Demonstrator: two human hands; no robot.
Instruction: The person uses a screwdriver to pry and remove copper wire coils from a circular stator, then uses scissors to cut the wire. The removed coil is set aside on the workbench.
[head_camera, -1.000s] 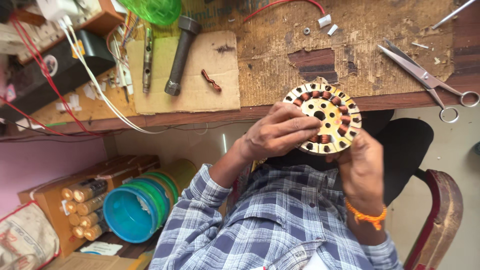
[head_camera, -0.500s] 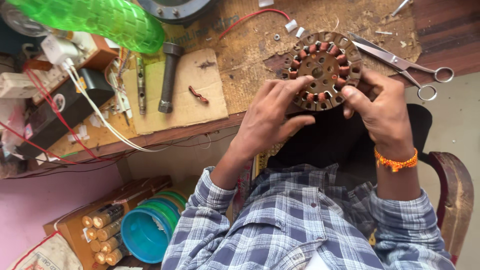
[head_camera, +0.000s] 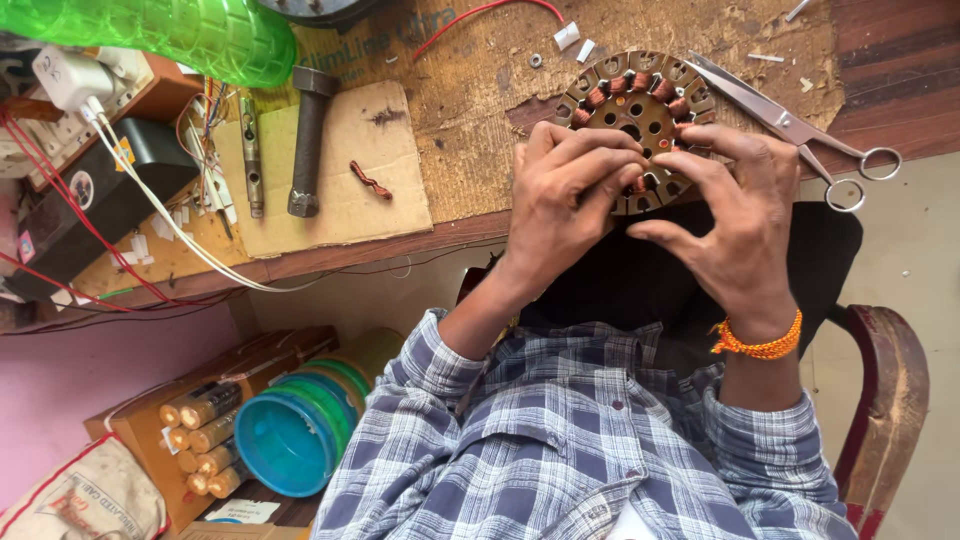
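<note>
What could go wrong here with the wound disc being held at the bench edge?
1. The stator disc sits at the bench edge, gripped by the left hand and right hand; a slip might drop it onto the lap.
2. Fingers pressing on the copper coils could nick or loosen the wire.
3. The scissors lie right beside the right hand, blades toward the disc, so a knock seems possible.

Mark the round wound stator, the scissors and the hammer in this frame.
Round wound stator (head_camera: 640, 95), head view: top of the disc, on its copper coils.
Scissors (head_camera: 790, 125), head view: near the blades' pivot.
Hammer (head_camera: 308, 135), head view: mid-handle.
</note>
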